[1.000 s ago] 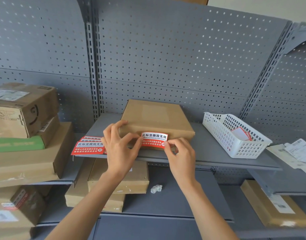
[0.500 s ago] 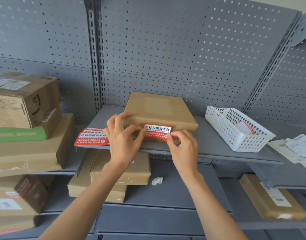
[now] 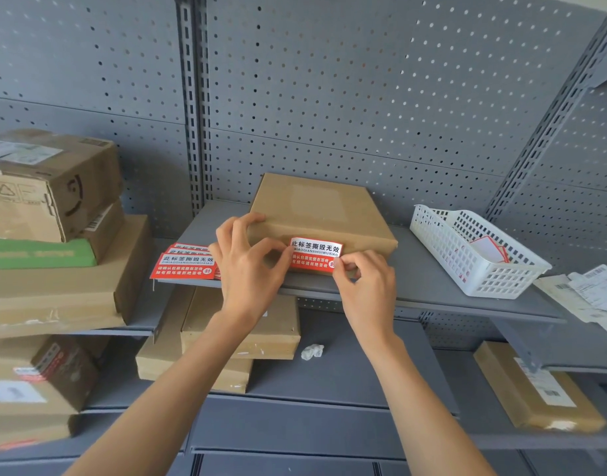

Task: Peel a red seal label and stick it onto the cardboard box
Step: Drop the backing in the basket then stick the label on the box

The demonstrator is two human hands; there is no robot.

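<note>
Label [image 3: 315, 254] lying against front face of box [image 3: 316, 214] on shelf [image 3: 432, 286] | left hand [image 3: 249, 266] gripping box corner, thumb at label's left end | right hand [image 3: 365, 283] pinching label's right end | spare labels [image 3: 185, 266] sitting left of box

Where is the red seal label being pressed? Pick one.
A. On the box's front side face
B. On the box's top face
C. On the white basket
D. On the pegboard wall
A: the red seal label lies on the cardboard box's front side face, with the left hand and right hand at its ends.
</note>
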